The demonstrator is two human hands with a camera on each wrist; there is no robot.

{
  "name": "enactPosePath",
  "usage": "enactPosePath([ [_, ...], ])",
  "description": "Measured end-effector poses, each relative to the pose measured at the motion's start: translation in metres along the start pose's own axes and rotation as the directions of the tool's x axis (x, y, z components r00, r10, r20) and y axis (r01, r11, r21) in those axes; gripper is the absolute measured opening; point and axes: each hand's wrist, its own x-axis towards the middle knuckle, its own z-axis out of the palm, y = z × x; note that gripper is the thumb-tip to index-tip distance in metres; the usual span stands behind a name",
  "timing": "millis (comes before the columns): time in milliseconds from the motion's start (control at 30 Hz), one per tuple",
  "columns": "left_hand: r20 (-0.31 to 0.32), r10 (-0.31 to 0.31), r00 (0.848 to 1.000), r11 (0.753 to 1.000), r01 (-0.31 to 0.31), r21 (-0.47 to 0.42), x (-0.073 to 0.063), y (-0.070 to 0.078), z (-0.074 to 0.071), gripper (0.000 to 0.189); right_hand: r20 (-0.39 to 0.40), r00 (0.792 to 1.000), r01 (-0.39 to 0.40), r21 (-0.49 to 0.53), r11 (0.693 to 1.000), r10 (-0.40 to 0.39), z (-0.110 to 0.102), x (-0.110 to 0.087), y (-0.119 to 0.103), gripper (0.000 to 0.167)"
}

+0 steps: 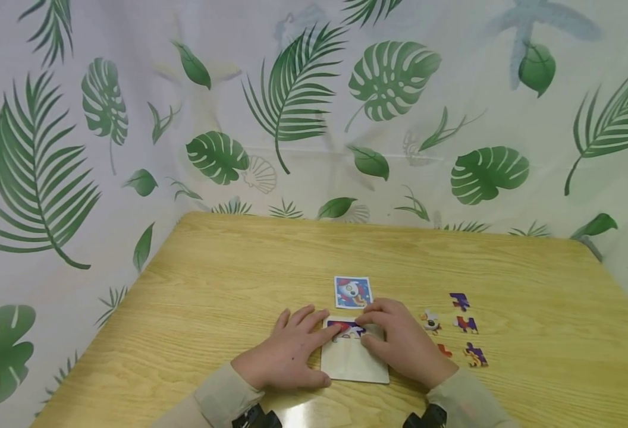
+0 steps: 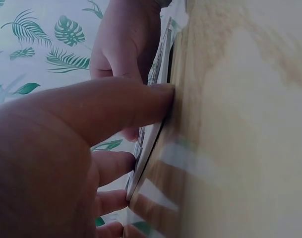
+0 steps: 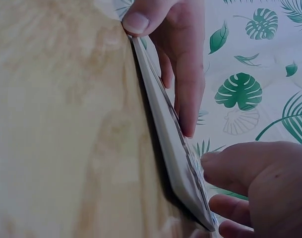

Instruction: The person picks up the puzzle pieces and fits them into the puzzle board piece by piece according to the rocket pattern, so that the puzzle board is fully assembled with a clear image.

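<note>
A pale square puzzle board [image 1: 354, 361] lies on the table between my hands, with joined purple and red puzzle pieces [image 1: 341, 326] along its far edge. My left hand [image 1: 288, 351] spreads over the board's left side; its index fingertip presses the pieces, and its thumb [image 2: 155, 101] rests at the near left edge. From the right, my right hand [image 1: 402, 343] pinches a puzzle piece [image 1: 359, 330] at the far right corner between bent fingers and thumb, partly covering it. Just beyond the board lies a picture card [image 1: 352, 292] with a white cartoon figure on blue.
Several loose puzzle pieces lie right of my right hand, among them a purple piece [image 1: 459, 301], a red and purple piece [image 1: 466, 324], an orange and purple piece [image 1: 476, 355] and a white piece [image 1: 430, 321]. A leaf-print cloth [image 1: 314, 184] hangs behind the wooden table [image 1: 228, 267].
</note>
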Motion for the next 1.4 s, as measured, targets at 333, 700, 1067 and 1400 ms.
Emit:
enactPosePath([
  [333, -0.011, 0.006, 1.0, 1.0, -0.006, 0.001, -0.001, 0.0, 0.0, 0.089, -0.011, 0.999, -0.045, 0.063, 0.997, 0.046, -0.02, -0.002, 0.019, 0.026],
  [700, -0.009, 0.011, 1.0, 1.0, -0.011, -0.009, -0.002, 0.0, 0.0, 0.089, -0.072, 0.993, -0.098, 0.011, 0.995, 0.099, -0.053, -0.009, 0.056, 0.033],
  [1067, -0.011, 0.008, 1.0, 1.0, -0.008, -0.026, -0.002, 0.001, -0.002, 0.087, -0.077, 0.986, -0.152, -0.017, 0.988, 0.15, -0.087, -0.025, 0.1, 0.044],
  [1400, -0.016, 0.013, 1.0, 1.0, -0.014, -0.022, -0.002, -0.002, 0.001, 0.088, -0.054, 0.972, -0.231, -0.007, 0.973, 0.23, -0.099, -0.039, 0.131, 0.057],
])
